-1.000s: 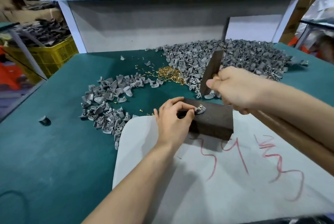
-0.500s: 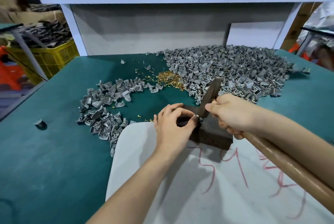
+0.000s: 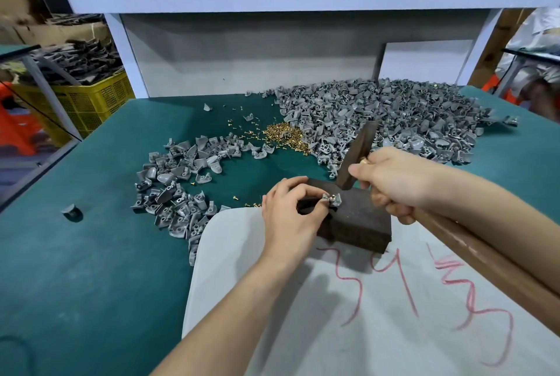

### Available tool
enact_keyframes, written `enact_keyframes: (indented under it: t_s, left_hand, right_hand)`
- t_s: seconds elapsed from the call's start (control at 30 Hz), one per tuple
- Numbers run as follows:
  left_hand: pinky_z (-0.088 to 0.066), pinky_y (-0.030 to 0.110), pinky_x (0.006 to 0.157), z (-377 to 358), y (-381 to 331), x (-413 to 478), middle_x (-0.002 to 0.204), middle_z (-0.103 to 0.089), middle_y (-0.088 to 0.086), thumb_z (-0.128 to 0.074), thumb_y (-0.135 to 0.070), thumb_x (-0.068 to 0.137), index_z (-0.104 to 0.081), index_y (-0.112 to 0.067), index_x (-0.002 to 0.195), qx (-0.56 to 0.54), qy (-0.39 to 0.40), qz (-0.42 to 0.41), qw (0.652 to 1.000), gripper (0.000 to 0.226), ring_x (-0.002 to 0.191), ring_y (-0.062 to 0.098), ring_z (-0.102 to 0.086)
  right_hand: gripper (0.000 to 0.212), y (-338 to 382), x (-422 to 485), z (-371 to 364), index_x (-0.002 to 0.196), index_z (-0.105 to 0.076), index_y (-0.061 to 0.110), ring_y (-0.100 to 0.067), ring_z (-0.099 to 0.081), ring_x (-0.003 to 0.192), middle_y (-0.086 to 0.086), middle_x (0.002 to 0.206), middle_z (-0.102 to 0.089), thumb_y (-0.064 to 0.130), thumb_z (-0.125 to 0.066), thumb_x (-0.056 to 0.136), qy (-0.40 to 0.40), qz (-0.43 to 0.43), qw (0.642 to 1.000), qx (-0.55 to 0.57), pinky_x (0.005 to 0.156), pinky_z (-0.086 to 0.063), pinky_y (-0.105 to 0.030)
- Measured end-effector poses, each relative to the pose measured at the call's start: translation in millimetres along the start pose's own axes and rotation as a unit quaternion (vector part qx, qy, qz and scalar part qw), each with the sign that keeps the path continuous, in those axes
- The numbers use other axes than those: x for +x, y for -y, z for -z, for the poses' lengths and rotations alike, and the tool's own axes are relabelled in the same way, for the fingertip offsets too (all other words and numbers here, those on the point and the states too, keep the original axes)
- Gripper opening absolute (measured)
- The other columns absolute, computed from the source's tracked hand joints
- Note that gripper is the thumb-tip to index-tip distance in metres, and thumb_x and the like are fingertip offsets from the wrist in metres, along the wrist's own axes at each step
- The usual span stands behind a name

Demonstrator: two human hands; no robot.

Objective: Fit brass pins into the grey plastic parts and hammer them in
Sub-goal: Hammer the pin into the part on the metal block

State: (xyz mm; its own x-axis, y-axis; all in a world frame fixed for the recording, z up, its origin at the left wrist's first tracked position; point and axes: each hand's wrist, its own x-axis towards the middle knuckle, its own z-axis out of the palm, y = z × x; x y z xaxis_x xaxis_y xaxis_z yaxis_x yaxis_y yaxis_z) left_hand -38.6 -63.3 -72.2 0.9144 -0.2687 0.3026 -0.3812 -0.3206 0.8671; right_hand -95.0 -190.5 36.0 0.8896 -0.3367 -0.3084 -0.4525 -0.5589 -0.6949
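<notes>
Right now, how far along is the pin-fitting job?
Done: unclear whether the left heap or right heap is finished. In hand: left hand pinches a part with its pin on the block; right hand grips the hammer over it. Left: loose brass pins, likely many parts.

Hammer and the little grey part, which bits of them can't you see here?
- Hammer, head view: the right hand covers where head meets handle; the handle's end runs off the right edge.
- Grey plastic part, head view: the left hand hides its left side.
- Brass pin in it, head view: too small to tell how deep it sits.
- Dark block, head view: the left hand hides its left end.
</notes>
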Motion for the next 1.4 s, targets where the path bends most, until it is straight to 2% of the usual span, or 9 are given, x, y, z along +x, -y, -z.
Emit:
enact_keyframes:
  t_s: [0.13, 0.23, 0.43, 0.67, 0.87, 1.07, 1.23, 1.33, 1.4]
  left_hand:
    - [-0.026, 0.04, 0.108, 0.3, -1.6, -0.2, 0.112, -0.052, -0.019, -0.07, -0.019, 0.081, -0.067, -0.034, 0.079, 0.008, 0.006, 0.0, 1.0, 0.016, 0.12, 0.008, -0.038]
    - [-0.026, 0.041, 0.109, 1.2, -2.4, -1.1, 0.113, -0.053, -0.018, -0.07, -0.018, 0.081, -0.066, -0.034, 0.079, 0.014, 0.008, -0.003, 1.0, 0.016, 0.121, 0.01, -0.039]
    - [-0.026, 0.04, 0.108, 1.6, -2.1, -1.5, 0.116, -0.052, -0.019, -0.068, -0.022, 0.083, -0.065, -0.036, 0.079, 0.007, 0.017, 0.012, 1.0, 0.016, 0.118, 0.006, -0.036]
    - [-0.024, 0.042, 0.108, 0.9, -3.9, -1.1, 0.111, -0.051, -0.02, -0.069, -0.02, 0.082, -0.057, -0.042, 0.073, 0.018, 0.009, -0.007, 1.0, 0.027, 0.118, 0.01, -0.04]
    - [-0.023, 0.043, 0.109, 1.3, -4.8, -1.9, 0.113, -0.052, -0.018, -0.069, -0.019, 0.082, -0.062, -0.037, 0.078, 0.022, 0.013, -0.002, 1.0, 0.02, 0.121, 0.011, -0.041]
    - [-0.023, 0.044, 0.109, 2.1, -6.2, -1.9, 0.112, -0.052, -0.018, -0.069, -0.018, 0.082, -0.055, -0.043, 0.073, 0.02, 0.009, -0.006, 1.0, 0.03, 0.121, 0.012, -0.042]
    - [-0.022, 0.043, 0.11, 2.5, -5.0, -1.6, 0.113, -0.051, -0.02, -0.068, -0.02, 0.083, -0.06, -0.041, 0.076, 0.014, 0.016, 0.003, 1.0, 0.024, 0.121, 0.01, -0.039]
    - [-0.022, 0.043, 0.11, 2.8, -4.6, -2.0, 0.113, -0.05, -0.022, -0.068, -0.022, 0.084, -0.061, -0.041, 0.076, 0.011, 0.023, 0.012, 1.0, 0.022, 0.12, 0.008, -0.037]
    - [-0.022, 0.042, 0.11, 3.3, -4.9, -1.5, 0.112, -0.05, -0.022, -0.069, -0.023, 0.083, -0.062, -0.041, 0.076, 0.013, 0.02, 0.01, 1.0, 0.021, 0.121, 0.009, -0.039]
  right_hand:
    - [0.03, 0.3, 1.5, -3.4, 0.077, -0.044, 0.008, -0.013, -0.028, 0.025, -0.001, 0.039, -0.037, 0.028, -0.039, 0.099, 0.007, 0.013, 1.0, -0.016, 0.035, -0.03, -0.015]
    - [0.031, -1.3, 0.7, -8.7, 0.075, -0.043, 0.007, -0.014, -0.03, 0.024, 0.003, 0.031, -0.037, 0.025, -0.039, 0.1, 0.011, 0.022, 0.999, -0.043, 0.035, -0.031, -0.015]
    - [0.031, 6.4, -2.0, -4.1, 0.076, -0.04, 0.011, -0.012, -0.026, 0.024, 0.006, 0.028, -0.034, 0.03, -0.038, 0.1, -0.008, 0.025, 1.0, -0.014, 0.037, -0.031, -0.015]
    - [0.03, -1.6, -4.5, -11.2, 0.075, -0.039, 0.011, -0.014, -0.029, 0.025, -0.007, 0.05, -0.038, 0.027, -0.039, 0.1, -0.003, 0.032, 0.999, -0.036, 0.035, -0.031, -0.016]
    - [0.034, -0.4, -3.7, -5.2, 0.073, -0.039, 0.009, -0.014, -0.03, 0.024, 0.005, 0.031, -0.037, 0.029, -0.04, 0.1, -0.011, 0.045, 0.998, -0.045, 0.034, -0.032, -0.017]
    - [0.034, -2.9, -3.8, -14.0, 0.071, -0.035, 0.012, -0.015, -0.03, 0.026, -0.009, 0.052, -0.039, 0.027, -0.04, 0.101, -0.011, 0.035, 0.998, -0.056, 0.036, -0.031, -0.018]
    - [0.033, 3.6, -4.3, -3.5, 0.073, -0.039, 0.011, -0.014, -0.028, 0.024, -0.004, 0.044, -0.036, 0.03, -0.04, 0.1, -0.037, 0.034, 0.998, -0.046, 0.037, -0.03, -0.017]
    - [0.039, 8.3, -6.0, -3.5, 0.067, -0.04, 0.009, -0.017, -0.037, 0.027, -0.007, 0.048, -0.041, 0.029, -0.041, 0.1, -0.07, 0.063, 0.991, -0.094, 0.033, -0.03, -0.018]
    - [0.043, 9.2, -6.9, -11.8, 0.06, -0.041, 0.01, -0.019, -0.045, 0.04, -0.007, 0.053, -0.045, 0.027, -0.041, 0.1, -0.076, 0.069, 0.983, -0.151, 0.036, -0.034, -0.021]
